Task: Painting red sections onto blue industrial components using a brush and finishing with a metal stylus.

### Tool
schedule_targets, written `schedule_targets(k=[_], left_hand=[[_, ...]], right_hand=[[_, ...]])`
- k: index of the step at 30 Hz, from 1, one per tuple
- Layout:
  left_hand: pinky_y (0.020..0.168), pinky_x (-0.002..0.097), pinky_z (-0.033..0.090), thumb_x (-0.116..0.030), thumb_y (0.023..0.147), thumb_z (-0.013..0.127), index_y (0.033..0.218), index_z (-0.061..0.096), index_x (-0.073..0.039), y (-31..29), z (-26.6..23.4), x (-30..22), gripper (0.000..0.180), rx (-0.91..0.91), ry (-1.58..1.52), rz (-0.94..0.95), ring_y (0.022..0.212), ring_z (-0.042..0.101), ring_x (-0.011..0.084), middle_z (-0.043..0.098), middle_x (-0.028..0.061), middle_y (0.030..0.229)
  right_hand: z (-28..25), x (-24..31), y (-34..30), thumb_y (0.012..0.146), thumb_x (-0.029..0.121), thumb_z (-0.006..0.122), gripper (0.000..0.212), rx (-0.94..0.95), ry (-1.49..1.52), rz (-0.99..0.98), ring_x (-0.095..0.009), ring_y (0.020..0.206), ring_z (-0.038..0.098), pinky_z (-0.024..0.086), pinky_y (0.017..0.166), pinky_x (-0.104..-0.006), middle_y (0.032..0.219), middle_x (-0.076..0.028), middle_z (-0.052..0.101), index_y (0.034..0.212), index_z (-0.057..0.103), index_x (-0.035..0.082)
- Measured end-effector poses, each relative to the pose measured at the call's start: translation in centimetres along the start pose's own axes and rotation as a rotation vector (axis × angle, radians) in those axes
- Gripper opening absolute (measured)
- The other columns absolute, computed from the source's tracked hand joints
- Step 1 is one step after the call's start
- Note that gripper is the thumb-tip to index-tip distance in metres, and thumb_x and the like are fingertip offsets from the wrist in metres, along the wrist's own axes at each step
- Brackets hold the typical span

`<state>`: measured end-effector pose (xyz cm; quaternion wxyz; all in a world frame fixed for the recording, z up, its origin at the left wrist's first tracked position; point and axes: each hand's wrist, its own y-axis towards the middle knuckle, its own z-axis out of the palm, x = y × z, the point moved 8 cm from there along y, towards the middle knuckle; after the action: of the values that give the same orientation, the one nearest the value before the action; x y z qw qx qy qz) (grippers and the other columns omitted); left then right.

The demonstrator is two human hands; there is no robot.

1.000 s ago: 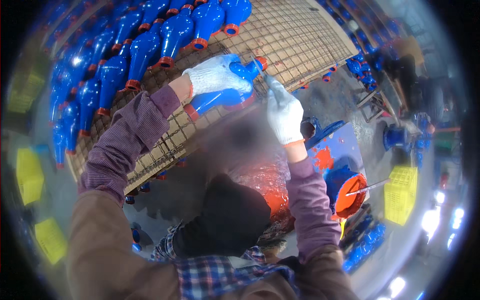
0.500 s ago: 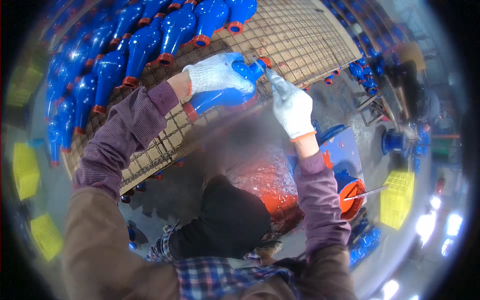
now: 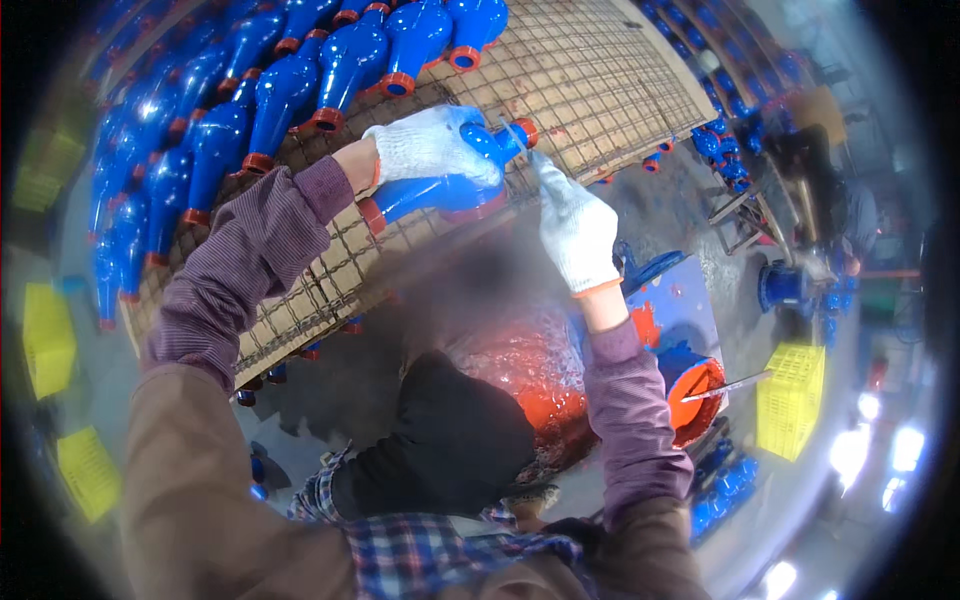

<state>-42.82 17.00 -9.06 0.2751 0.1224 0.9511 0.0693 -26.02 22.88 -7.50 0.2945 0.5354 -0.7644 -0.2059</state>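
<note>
My left hand (image 3: 435,148), in a white work glove with bluish stains, is closed around a glossy blue metal fitting (image 3: 430,196) with red-painted ends. The fitting lies over the front edge of a wire-mesh rack (image 3: 590,90); the glove covers its middle. From its upper right side juts a short blue neck with a red rim (image 3: 526,131). My right hand (image 3: 578,228), also gloved, pinches a thin, pale, flat-tipped tool (image 3: 513,134), its tip against this neck just behind the red rim. Whether it is a brush or a scraper I cannot tell.
Several blue bottle-shaped fittings (image 3: 352,62) with red ends stand in rows on the rack's left. Below right is a red-smeared paint bucket (image 3: 697,400) with a stick (image 3: 738,384) across it. Yellow crates (image 3: 790,400) stand on the floor. A red-stained plastic-covered thing (image 3: 530,370) is by my knee.
The whole view has shifted slightly. Both hands keep their places at the fitting, and the tool's tip stays against the neck near the red rim.
</note>
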Motion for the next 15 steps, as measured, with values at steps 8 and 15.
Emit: schedule_targets(k=[8, 15], left_hand=[[0.096, 0.0375, 0.056, -0.026, 0.087, 0.078, 0.114, 0.073, -0.016, 0.2, 0.9, 0.9, 0.029, 0.109, 0.087, -0.035, 0.113, 0.065, 0.0324, 0.063, 0.0126, 0.125], [0.094, 0.0376, 0.056, -0.027, 0.083, 0.079, 0.113, 0.072, -0.015, 0.1, 0.9, -0.6, 0.033, 0.166, 0.233, 0.111, 0.112, 0.066, 0.0278, 0.068, 0.0119, 0.115]], right_hand=[[2.1, -0.7, 0.8, 0.095, 0.014, 0.059, 0.034, 0.12, -0.095, 0.045, -0.031, 0.065, 0.069, 0.053, 0.056, -0.0432, 0.077, -0.01, 0.07, 0.127, 0.07, 0.022], [1.9, -1.2, 0.2, 0.095, 0.014, 0.06, 0.036, 0.166, -0.054, 0.141, -0.033, 0.076, 0.071, 0.056, 0.066, -0.0425, 0.088, -0.013, 0.073, 0.129, 0.071, 0.02]])
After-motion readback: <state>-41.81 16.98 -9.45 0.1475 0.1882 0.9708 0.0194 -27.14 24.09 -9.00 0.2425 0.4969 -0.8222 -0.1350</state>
